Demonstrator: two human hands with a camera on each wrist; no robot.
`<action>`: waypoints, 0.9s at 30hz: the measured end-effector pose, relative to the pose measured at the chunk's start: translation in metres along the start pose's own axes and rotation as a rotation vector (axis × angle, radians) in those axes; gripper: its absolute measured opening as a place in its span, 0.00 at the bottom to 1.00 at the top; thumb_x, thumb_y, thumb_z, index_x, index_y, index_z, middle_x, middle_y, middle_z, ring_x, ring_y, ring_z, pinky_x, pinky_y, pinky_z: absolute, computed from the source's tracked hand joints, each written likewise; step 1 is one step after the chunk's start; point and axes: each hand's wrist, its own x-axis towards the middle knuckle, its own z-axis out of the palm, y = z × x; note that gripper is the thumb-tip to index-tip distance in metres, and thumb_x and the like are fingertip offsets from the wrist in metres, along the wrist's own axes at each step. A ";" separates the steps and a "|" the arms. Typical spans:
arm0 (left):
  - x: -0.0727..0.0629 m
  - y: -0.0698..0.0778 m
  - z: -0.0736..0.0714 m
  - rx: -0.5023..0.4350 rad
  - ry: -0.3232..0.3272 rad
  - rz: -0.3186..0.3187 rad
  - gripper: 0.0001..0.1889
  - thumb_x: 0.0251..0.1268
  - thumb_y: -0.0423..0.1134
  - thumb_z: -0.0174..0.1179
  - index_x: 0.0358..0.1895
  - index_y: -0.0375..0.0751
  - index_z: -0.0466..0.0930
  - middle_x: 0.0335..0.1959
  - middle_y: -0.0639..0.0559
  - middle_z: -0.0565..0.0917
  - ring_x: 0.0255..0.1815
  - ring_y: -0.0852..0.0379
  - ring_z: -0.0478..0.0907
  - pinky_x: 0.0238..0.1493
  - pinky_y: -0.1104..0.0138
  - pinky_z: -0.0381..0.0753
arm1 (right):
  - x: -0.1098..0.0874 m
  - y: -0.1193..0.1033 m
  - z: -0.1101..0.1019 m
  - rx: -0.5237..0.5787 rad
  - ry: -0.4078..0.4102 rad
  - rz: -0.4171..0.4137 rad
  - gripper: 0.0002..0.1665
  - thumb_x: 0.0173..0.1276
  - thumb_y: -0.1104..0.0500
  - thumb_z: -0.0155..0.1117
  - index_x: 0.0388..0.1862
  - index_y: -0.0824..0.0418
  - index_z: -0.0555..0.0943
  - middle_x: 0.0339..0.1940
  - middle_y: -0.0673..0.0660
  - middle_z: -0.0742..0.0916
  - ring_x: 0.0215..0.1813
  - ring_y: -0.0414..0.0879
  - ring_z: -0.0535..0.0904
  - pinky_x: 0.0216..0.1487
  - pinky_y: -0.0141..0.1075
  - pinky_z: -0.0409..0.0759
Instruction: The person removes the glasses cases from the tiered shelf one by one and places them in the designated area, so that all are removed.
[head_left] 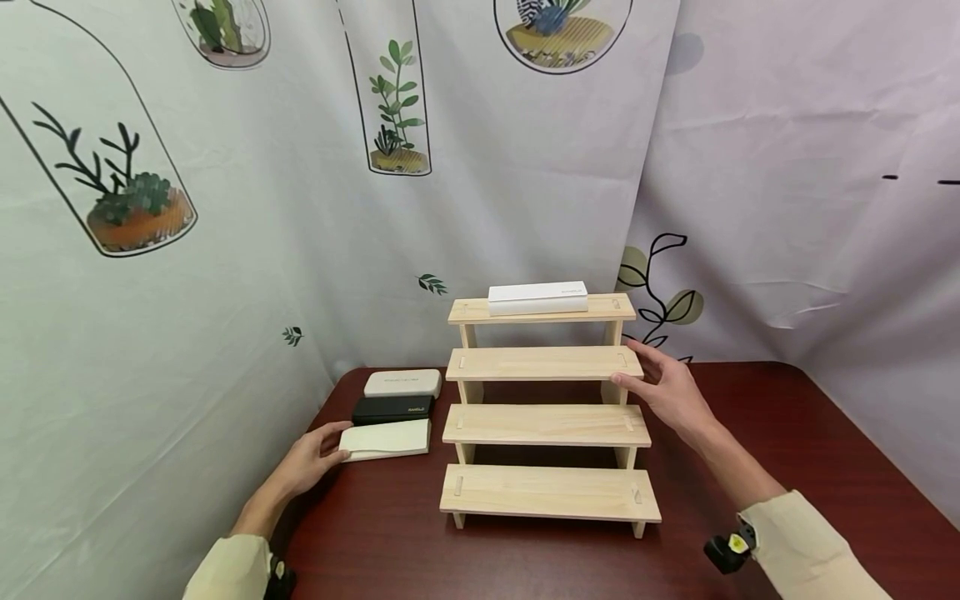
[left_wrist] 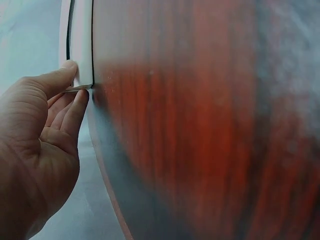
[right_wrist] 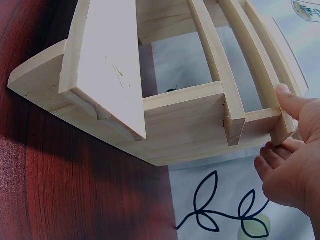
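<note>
A pale wooden tiered display stand with several step-like shelves stands on the table. My right hand grips the right end of its second shelf from the top, thumb on the upper face and fingers below, as the right wrist view shows. Left of the stand, my left hand pinches the near left end of a cream glasses case between thumb and fingers. In the left wrist view the thumb lies on the case and fingertips touch its end. The case lies flat on the table.
Behind the cream case lie a black case and a white rounded case, in a row. A long white box rests on the stand's top shelf. The dark red table meets a printed curtain at the back and left.
</note>
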 end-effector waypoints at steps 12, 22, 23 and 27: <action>0.004 -0.003 0.000 0.016 0.005 -0.012 0.30 0.71 0.25 0.67 0.73 0.24 0.70 0.73 0.25 0.72 0.70 0.29 0.75 0.60 0.54 0.84 | 0.000 0.001 0.000 -0.002 0.002 -0.003 0.48 0.77 0.53 0.72 0.85 0.66 0.60 0.78 0.72 0.72 0.76 0.66 0.72 0.69 0.58 0.75; 0.005 -0.004 0.000 0.051 0.012 -0.027 0.31 0.71 0.26 0.68 0.74 0.25 0.70 0.73 0.25 0.72 0.70 0.29 0.75 0.60 0.52 0.84 | 0.000 0.000 0.000 0.003 -0.001 -0.004 0.48 0.77 0.52 0.72 0.85 0.66 0.60 0.78 0.72 0.72 0.76 0.66 0.72 0.69 0.58 0.75; 0.006 -0.004 -0.001 0.052 0.014 -0.029 0.31 0.71 0.26 0.68 0.74 0.25 0.70 0.74 0.25 0.71 0.70 0.29 0.75 0.60 0.52 0.84 | 0.000 0.001 0.000 0.003 0.000 -0.005 0.48 0.77 0.53 0.72 0.85 0.66 0.60 0.78 0.72 0.72 0.76 0.66 0.72 0.69 0.58 0.75; 0.007 -0.004 -0.001 0.068 0.017 -0.029 0.31 0.71 0.27 0.68 0.75 0.26 0.70 0.74 0.26 0.71 0.69 0.29 0.76 0.60 0.52 0.84 | 0.000 0.001 0.000 0.002 0.002 -0.006 0.48 0.76 0.53 0.72 0.85 0.66 0.60 0.78 0.72 0.72 0.76 0.66 0.72 0.69 0.58 0.75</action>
